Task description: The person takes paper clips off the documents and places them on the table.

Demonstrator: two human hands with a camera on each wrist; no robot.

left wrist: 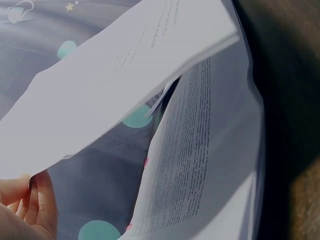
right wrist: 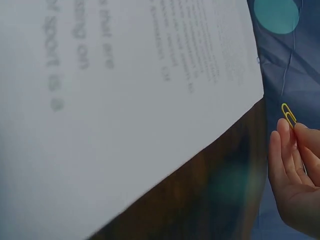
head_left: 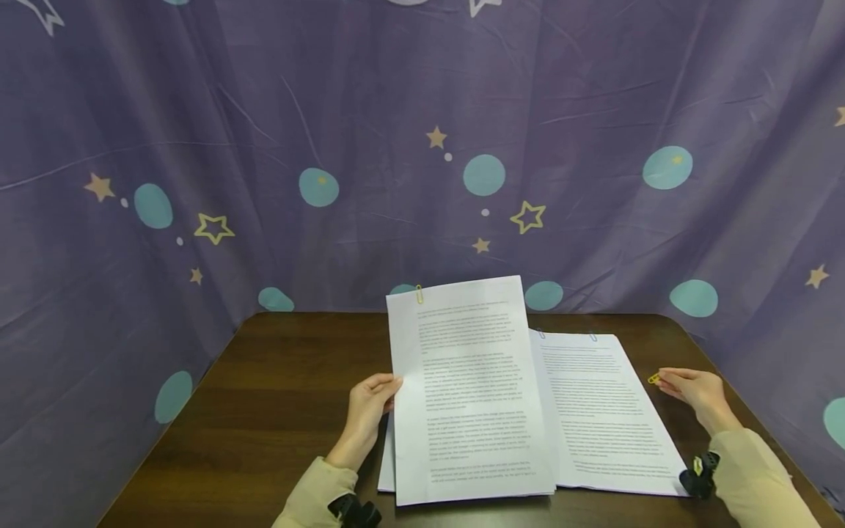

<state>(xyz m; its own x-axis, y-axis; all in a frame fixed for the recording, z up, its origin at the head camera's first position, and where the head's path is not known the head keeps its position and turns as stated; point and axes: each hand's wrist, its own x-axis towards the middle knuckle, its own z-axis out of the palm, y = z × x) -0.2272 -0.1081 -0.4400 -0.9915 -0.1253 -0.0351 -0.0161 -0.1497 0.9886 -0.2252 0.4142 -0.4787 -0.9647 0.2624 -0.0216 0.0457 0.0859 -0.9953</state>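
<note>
Papers (head_left: 469, 396) stand tilted up just left of the flat stack (head_left: 614, 418), overlapping its near view; whether their bottom edge touches the counter (head_left: 290, 381) I cannot tell. On the side away from the flat stack, the left hand (head_left: 371, 407) pinches their edge between thumb and fingers, seemingly what keeps them raised. A yellow clip (head_left: 419, 295) at their top edge likely stops the pages fanning. Right of the flat stack, the right hand (head_left: 698, 396) pinches a second yellow clip (right wrist: 288, 115) by one end, presumably so its loop stays uncovered. Blue clips (head_left: 593, 337) at the flat stack's top edge probably keep sheets aligned.
</note>
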